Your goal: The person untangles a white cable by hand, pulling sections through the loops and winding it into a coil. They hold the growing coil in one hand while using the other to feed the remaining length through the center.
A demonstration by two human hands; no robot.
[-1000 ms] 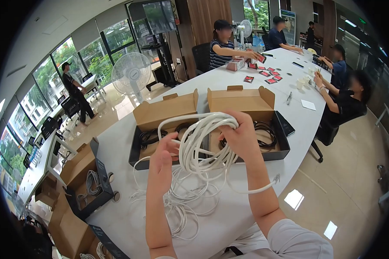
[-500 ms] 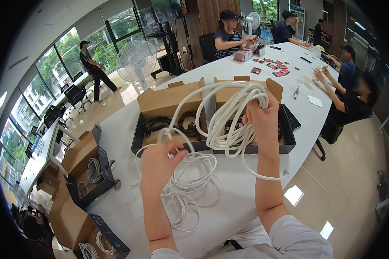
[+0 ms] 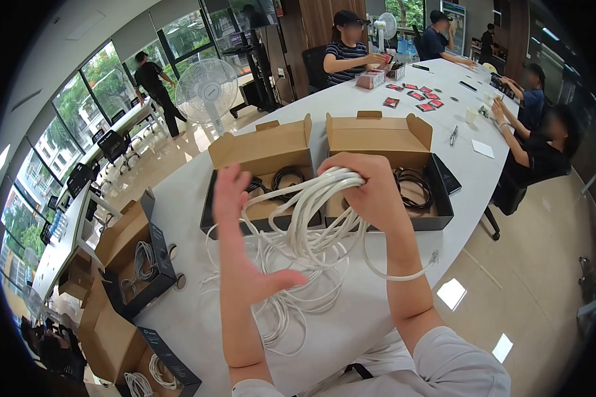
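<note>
My right hand [image 3: 374, 192] is closed around the top of a thick coil of white cable [image 3: 304, 215], held above the table. One end of that cable, with a clear plug [image 3: 434, 256], sticks out past my right forearm. My left hand [image 3: 237, 255] is spread to the left of the coil, thumb apart from the fingers, gripping nothing. Below the coil, a heap of thinner white cables [image 3: 281, 321] lies loosely on the table. Behind my hands stand two open cardboard boxes with black cables inside, a left box [image 3: 261, 147] and a right box [image 3: 377, 137].
Two more open boxes, an upper one [image 3: 153, 281] and a lower one [image 3: 162, 347], hold cables at the left table edge. Farther along the white table [image 3: 371, 109] are red packets [image 3: 425, 107], tweezers [image 3: 453, 135] and seated people. A fan [image 3: 208, 92] stands beyond the table.
My left hand has let go of the cable strand and opened, its fingers now raised. My right hand has moved left and down with the coil, which now hangs lower.
</note>
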